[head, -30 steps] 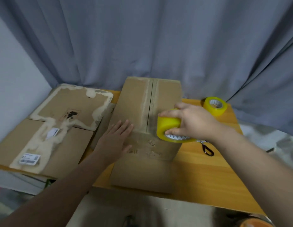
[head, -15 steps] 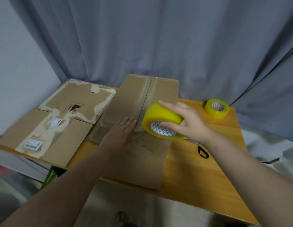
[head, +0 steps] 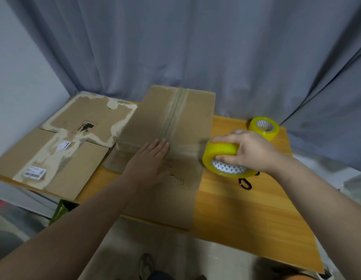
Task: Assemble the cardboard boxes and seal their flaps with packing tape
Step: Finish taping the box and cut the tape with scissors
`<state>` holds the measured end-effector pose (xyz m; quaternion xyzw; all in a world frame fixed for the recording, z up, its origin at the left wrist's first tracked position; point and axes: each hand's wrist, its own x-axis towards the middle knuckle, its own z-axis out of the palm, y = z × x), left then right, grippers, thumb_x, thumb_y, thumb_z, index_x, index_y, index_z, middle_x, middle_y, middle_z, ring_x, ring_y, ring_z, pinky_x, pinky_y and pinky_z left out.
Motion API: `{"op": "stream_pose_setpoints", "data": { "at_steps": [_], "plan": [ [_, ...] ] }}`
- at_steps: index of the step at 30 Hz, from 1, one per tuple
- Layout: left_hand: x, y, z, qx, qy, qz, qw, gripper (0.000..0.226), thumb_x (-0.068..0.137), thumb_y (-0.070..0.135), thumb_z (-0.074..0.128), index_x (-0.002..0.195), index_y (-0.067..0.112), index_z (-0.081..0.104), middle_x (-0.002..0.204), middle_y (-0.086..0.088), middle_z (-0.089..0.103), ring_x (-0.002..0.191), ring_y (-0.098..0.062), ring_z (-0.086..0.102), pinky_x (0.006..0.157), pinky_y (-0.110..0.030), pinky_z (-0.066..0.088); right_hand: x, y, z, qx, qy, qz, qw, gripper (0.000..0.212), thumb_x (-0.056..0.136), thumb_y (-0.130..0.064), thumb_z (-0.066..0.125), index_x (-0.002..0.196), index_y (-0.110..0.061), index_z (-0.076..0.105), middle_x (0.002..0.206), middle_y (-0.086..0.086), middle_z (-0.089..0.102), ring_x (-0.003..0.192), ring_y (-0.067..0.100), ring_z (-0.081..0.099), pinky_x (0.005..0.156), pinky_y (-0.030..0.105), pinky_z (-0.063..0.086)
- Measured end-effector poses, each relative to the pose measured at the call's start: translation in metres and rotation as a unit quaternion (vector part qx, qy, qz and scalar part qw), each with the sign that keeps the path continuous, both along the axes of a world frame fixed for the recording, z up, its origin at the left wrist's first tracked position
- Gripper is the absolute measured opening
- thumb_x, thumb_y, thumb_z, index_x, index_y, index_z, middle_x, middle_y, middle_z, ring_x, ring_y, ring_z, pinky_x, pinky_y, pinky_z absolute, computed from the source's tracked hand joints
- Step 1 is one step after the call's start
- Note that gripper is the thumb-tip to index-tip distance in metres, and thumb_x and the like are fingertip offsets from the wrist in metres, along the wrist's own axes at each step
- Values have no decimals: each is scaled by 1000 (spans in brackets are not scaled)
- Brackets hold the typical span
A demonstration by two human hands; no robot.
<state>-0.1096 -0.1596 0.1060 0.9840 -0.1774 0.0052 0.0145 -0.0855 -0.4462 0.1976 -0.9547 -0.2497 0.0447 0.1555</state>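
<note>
A cardboard box (head: 187, 110) stands on the wooden table (head: 244, 215), its top flaps closed with a taped seam down the middle. My left hand (head: 149, 164) lies flat with straight fingers at the box's near edge, just left of the seam. My right hand (head: 250, 150) grips a large yellow roll of packing tape (head: 222, 156) at the right side of the box, above the table. A strip of tape runs from the roll across the box's near edge.
Flattened cardboard boxes (head: 60, 142) with torn labels lie at the left, overhanging the table. A second yellow tape roll (head: 264, 128) stands at the back right. Black scissor handles (head: 245, 183) show below my right hand. A grey curtain hangs behind.
My right hand has carried the tape roll from over the box's seam rightward, past the box's right edge. My left hand has stayed flat on the box.
</note>
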Motion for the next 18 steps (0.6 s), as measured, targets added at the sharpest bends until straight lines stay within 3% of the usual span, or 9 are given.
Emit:
{"op": "stream_pose_setpoints", "data": {
  "at_steps": [7,10,15,18],
  "plan": [
    [2,-43,-1,-35,9,-20,999,81,94,53,41,152,15,-3,159,0,-7,146,-12,-7,115,-25,-9,-3,7,-1,-42,-44,19,998,53,81,-55,62,132,-50,47,91,-5,47,88,17,52,65,26,35],
    [3,-38,-2,-53,17,-29,998,78,96,49,42,152,16,-1,160,1,-4,146,-11,-4,115,-24,-9,-2,8,3,-42,-37,30,998,53,82,-56,61,133,-49,46,88,-7,44,82,12,44,65,25,32],
    [5,-39,-1,-67,19,-18,997,80,95,42,50,152,15,0,160,0,8,146,-12,8,112,-18,-5,3,10,28,-20,-25,64,997,54,82,-56,62,133,-48,46,89,-16,36,89,6,40,72,22,32],
    [5,-42,-1,-69,19,-6,997,81,94,37,53,152,16,0,159,0,11,146,-13,10,112,-18,-4,3,5,41,-90,-47,76,992,52,84,-55,61,134,-48,46,95,-8,48,102,14,51,72,24,34]
  ]
}}
